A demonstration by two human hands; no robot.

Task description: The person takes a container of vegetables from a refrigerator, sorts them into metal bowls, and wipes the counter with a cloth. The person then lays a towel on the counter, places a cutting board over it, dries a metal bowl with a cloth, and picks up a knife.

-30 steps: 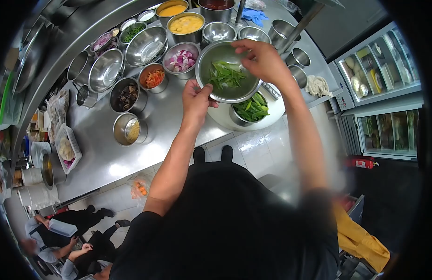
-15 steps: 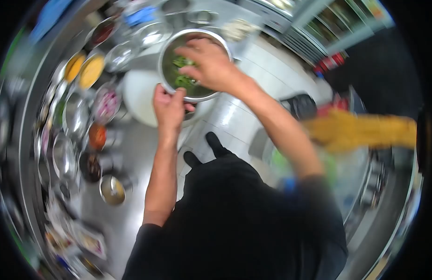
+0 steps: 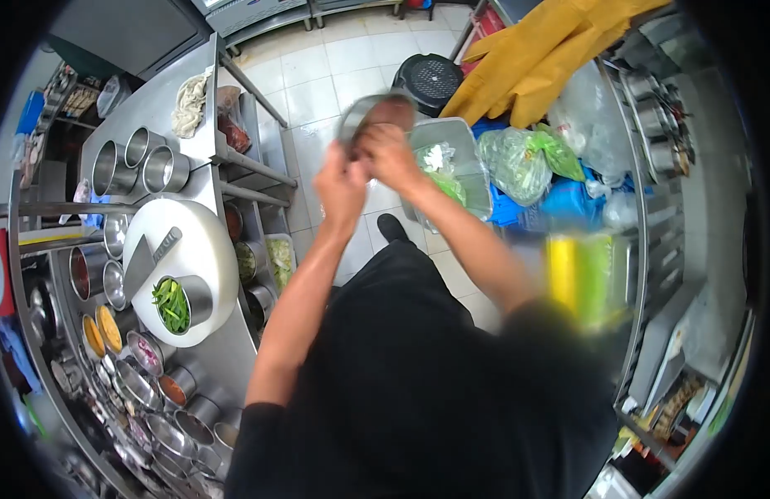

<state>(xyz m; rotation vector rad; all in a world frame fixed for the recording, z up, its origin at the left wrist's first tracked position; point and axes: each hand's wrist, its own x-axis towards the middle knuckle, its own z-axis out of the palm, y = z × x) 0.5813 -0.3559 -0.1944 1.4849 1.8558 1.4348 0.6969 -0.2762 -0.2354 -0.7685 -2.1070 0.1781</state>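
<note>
A metal bowl, blurred by motion, is tilted in front of me over the floor. My left hand grips its near edge. My right hand is at the bowl's near side, its fingers smeared and partly hidden, so what they hold cannot be made out. The bowl's inside is not visible. Just right of the bowl is a grey plastic bin with white and green scraps. To the left, a metal pot of cut greens and a cleaver rest on a round white board.
Metal pots and bowls of ingredients line the steel counter at left. A cloth lies at its far end. A black round lid, yellow gloves and bagged greens are beyond the bin. A metal rack stands at right.
My body has turned right, from the counter toward the bin. The bowl has come along in my left hand and is now tilted. My right hand has moved from inside the bowl to its near side.
</note>
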